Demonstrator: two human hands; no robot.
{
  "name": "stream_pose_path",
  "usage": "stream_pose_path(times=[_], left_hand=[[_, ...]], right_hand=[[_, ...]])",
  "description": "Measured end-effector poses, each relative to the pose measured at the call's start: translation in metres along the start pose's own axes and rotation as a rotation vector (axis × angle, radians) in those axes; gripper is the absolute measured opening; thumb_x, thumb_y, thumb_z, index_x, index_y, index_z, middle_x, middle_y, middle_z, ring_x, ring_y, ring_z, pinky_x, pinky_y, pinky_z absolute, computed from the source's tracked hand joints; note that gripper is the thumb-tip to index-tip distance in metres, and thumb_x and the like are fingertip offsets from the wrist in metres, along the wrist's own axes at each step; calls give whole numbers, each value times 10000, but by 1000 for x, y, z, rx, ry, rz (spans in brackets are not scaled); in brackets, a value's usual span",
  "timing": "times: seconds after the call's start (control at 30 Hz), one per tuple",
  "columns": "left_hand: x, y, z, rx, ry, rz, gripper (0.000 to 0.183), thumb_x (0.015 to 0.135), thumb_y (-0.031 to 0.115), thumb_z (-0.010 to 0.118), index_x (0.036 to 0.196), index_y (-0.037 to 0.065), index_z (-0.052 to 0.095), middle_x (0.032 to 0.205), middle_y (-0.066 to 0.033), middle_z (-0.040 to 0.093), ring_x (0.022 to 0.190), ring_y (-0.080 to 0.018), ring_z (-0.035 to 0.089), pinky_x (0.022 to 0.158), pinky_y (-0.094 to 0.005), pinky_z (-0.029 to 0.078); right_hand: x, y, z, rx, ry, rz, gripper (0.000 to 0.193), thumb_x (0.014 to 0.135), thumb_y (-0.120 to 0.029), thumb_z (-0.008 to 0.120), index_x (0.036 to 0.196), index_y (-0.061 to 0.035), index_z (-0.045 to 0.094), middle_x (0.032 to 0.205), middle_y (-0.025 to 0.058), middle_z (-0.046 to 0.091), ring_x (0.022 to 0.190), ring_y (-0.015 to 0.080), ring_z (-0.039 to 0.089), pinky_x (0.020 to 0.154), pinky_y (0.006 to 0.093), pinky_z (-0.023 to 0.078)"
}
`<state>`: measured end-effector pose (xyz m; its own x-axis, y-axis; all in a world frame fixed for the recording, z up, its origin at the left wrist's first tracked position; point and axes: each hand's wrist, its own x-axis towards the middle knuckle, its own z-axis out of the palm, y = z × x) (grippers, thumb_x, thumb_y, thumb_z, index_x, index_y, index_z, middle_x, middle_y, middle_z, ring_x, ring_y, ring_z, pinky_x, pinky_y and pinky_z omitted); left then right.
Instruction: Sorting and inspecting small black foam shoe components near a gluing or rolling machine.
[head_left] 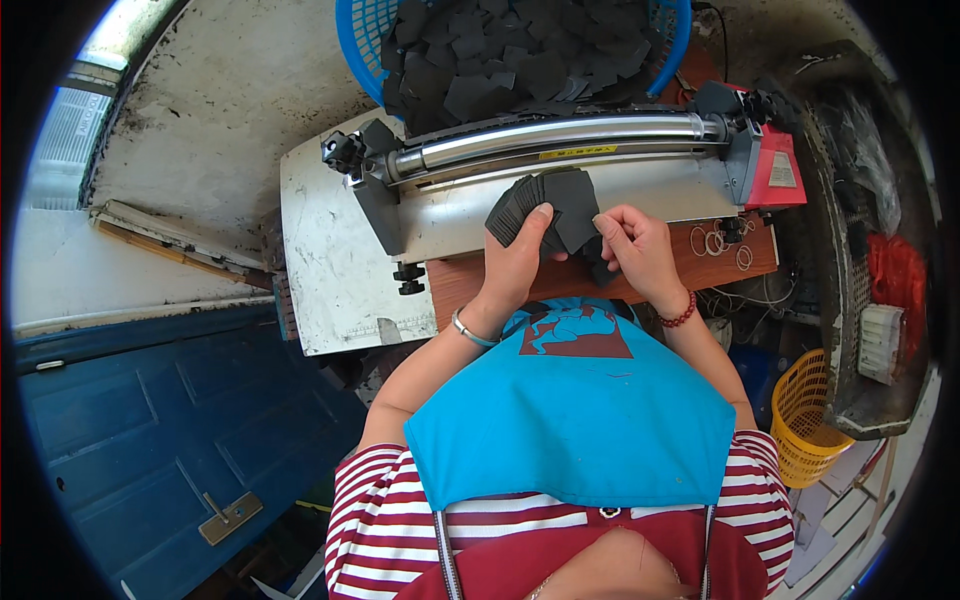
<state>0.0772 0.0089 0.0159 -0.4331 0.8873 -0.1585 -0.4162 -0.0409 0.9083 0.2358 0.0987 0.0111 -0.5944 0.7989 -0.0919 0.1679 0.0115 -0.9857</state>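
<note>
Left fingers [540,218] grip fanned black sheets [571,208], right fingers [614,236] narrow alongside, hold unclear; slackening could spill some off the tabletop [462,288] at its near edge.

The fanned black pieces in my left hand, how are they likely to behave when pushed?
The black pieces will probably slide over one another, being fanned in overlapping layers in your left hand. Each is likely light, looking thin at the edge. They may flex only slightly: the broad piece beside your right hand looks flat.
</note>
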Motion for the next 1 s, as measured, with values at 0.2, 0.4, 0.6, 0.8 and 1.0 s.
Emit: stream_pose_path(times=[0.2, 0.4, 0.6, 0.8, 1.0], left_hand=[[3, 6, -20, 53, 77, 46, 208, 947, 140, 525, 1098, 21, 604, 941, -72, 670, 772, -146, 655, 519, -259, 530], [3, 10, -39, 73, 152, 56, 240, 959, 151, 482, 1114, 3, 589, 937, -97, 677, 749, -168, 676, 506, -252, 523], [7, 8, -41, 38, 131, 29, 252, 963, 170, 467, 1113, 6, 585, 914, -102, 681, 735, -186, 689, 501, -252, 519], [7, 6, -40, 62, 164, 63, 226, 955, 157, 488, 1093, 15, 596, 912, -80, 678, 727, -162, 680, 492, -253, 522], [7, 5, -53, 65, 197, 98, 221, 949, 154, 516, 1100, 20, 608, 895, -58, 666, 709, -125, 653, 479, -234, 518]], right_hand=[[24, -2, -15, -92, -124, 111, 271, 943, -249, 594, 803, -18, 611, 574, -10, 554, 467, 41, 498, 424, 190, 403], [68, -15, -16, -536, -300, 267, 357, 930, -298, 572, 713, -16, 598, 545, 33, 576, 424, 94, 534, 421, 235, 428], [72, -9, 14, -279, -229, 59, 403, 929, -368, 594, 745, -11, 627, 562, 32, 592, 454, 80, 545, 431, 233, 426], [61, -15, 25, -62, -374, 135, 270, 913, -244, 644, 761, -21, 635, 590, 19, 606, 435, 46, 498, 406, 185, 382], [75, -9, -1, -142, -479, 310, 291, 919, -250, 632, 723, -35, 623, 562, 16, 590, 403, 51, 488, 371, 187, 368]])
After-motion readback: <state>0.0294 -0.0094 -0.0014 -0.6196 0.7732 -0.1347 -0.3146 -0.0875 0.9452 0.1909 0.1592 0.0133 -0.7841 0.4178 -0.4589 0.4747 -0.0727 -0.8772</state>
